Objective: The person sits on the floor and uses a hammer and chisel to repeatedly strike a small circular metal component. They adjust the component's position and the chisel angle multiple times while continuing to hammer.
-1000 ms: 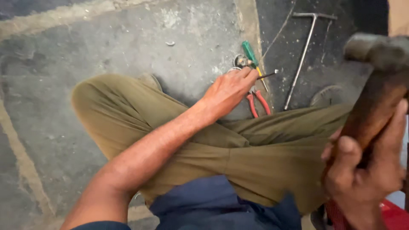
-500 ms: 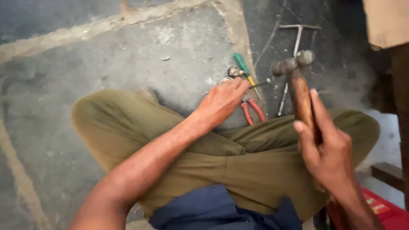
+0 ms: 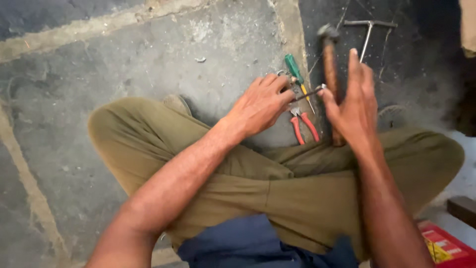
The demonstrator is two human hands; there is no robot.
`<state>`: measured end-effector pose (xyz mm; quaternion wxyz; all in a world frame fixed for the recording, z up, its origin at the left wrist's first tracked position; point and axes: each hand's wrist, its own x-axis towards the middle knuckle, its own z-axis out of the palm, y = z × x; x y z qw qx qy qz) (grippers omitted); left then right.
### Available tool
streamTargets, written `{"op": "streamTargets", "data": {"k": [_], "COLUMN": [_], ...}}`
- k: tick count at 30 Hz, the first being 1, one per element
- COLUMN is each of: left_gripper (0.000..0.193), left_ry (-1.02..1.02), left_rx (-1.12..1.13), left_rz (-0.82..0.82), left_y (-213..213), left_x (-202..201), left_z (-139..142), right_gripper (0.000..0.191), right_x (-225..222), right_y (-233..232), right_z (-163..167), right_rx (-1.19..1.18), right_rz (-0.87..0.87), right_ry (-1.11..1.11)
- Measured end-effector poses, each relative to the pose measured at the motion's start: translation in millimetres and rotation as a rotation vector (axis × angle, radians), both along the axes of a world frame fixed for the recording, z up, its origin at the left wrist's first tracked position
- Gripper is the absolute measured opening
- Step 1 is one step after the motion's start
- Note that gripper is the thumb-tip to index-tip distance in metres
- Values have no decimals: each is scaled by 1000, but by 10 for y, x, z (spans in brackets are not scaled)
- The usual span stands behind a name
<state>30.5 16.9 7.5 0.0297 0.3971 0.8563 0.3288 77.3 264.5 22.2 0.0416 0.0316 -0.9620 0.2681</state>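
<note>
Left hand (image 3: 260, 105) reaches forward, fingertips pinched on thin metal rod (image 3: 306, 93) — right hand (image 3: 353, 104) upright, gripping hammer (image 3: 330, 64).

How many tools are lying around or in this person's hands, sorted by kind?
Hammer, in the right hand: 1
Screwdriver, green handle: 1
Pliers, red handles: 1
T-shaped metal tool: 1
Thin metal rod at the left hand: 1
Total: 5
</note>
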Motion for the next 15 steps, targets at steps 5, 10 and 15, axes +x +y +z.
{"op": "streamTargets", "data": {"k": [5, 10, 15], "left_gripper": [61, 81, 69], "left_ry": [-81, -178, -285], "left_rx": [-60, -80, -68], "left_rz": [13, 35, 25], "left_y": [-52, -97, -123], "left_x": [-24, -44, -58], "left_z": [15, -22, -87], "right_gripper": [75, 39, 40], "right_x": [-87, -400, -446], "right_y": [-345, -497, -376], "right_z": [1012, 1109, 778], "right_rx": [248, 846, 754], "right_rz": [403, 663, 745], "right_ry": [236, -201, -263]}}
